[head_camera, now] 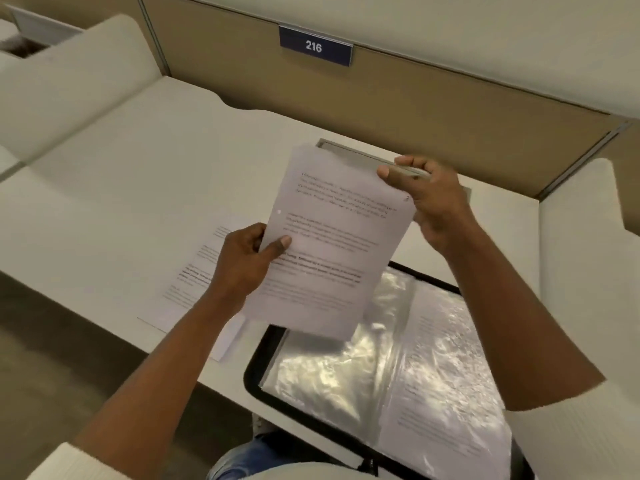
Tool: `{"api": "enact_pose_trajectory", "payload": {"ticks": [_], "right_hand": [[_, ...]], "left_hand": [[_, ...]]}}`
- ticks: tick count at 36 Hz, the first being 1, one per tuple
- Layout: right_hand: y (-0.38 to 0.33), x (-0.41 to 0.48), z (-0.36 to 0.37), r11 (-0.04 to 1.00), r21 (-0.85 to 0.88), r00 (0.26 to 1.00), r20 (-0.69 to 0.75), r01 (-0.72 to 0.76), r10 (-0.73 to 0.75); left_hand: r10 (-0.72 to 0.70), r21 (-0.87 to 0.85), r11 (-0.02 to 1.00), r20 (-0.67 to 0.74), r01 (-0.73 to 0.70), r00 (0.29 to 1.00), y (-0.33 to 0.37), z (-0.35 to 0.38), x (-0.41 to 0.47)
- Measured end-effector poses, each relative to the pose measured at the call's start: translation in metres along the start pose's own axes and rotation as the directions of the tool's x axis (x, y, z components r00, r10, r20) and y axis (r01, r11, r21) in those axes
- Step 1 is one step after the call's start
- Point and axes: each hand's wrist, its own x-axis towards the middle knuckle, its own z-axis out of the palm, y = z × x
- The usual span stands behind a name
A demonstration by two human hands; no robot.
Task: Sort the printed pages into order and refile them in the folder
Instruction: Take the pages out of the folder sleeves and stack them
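Station: a white desk (pixel 121 188) backed by a tan partition (pixel 415 109) that carries a blue plate (pixel 314 46) reading 216.

Item under handling: the printed pages (pixel 332 244), held clear of the desk between both my hands, text side towards me and tilted clockwise. I cannot tell how many sheets there are.

My left hand (pixel 242 265) pinches the lower left edge of the pages. The thumb (pixel 277 245) lies flat on the printed face and the fingers are curled behind.

My right hand (pixel 429 199) grips the upper right corner, with the fingers folded over the top edge and the palm behind the paper.

Below my right grip, and towards me, the folder (pixel 252 372) lies open on the desk. It has a black rim, and its near part overhangs the desk edge. Its clear plastic sleeves (pixel 332 368) are glossy and crinkled. The sleeve nearer my right forearm shows a filed sheet (pixel 436 375) with print on it. The lower corner of the held pages hangs above the folder's far left corner.

Under my left hand and wrist, a loose page (pixel 187 285) lies flat on the desk, partly hidden by my forearm.

Beyond my grip, a recessed panel (pixel 353 154) is set into the desk top, and the pages and my right hand cover part of it.
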Motion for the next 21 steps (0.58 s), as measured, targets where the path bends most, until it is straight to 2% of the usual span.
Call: {"api": "enact_pose_trajectory", "payload": {"ticks": [6, 10, 14, 21], "right_hand": [[0.074, -0.001, 0.071, 0.932, 0.149, 0.941, 0.118, -0.331, 0.316], [0.115, -0.017, 0.117, 0.872, 0.13, 0.876, 0.181, -0.472, 0.447], [0.147, -0.029, 0.157, 0.852, 0.109, 0.856, 0.151, -0.512, 0.495], [0.174, -0.041, 0.205, 0.884, -0.007, 0.884, 0.014, -0.467, 0.467]], "left_hand": [[-0.092, 0.004, 0.996, -0.11, 0.093, 0.99, -0.028, -0.064, 0.019], [-0.132, 0.068, 0.987, -0.172, 0.146, 0.976, -0.05, -0.099, 0.037], [-0.151, 0.189, 0.963, -0.203, 0.19, 0.968, -0.069, -0.126, 0.056], [-0.096, 0.507, 0.838, -0.226, 0.201, 0.969, -0.1, -0.157, 0.086]]}}
